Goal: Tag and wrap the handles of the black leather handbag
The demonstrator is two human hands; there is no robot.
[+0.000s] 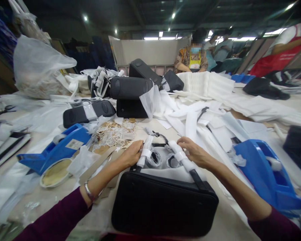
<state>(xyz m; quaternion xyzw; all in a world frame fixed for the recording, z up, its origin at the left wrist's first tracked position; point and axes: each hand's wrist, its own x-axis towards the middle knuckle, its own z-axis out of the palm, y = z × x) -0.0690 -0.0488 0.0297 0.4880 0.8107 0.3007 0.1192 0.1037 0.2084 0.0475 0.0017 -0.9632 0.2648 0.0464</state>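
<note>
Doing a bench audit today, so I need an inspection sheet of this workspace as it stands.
Surface: table, pale, mostly covered.
Job's things: black bag lying at the near edge; its two handles wrapped in white foam.
Clutter: white foam sheets, rubber bands, two blue tape dispensers, wrapped black bags, plastic sack.
Hands: left hand grips the left wrapped handle; right hand grips the right one.
Cables: nothing seen.
Surroundings: other people seated at the far side; dim hall, ceiling lights.

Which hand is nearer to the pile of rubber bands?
Left. The left hand lies just below the rubber bands; the right hand is farther right, on the wrapped handle.
</note>
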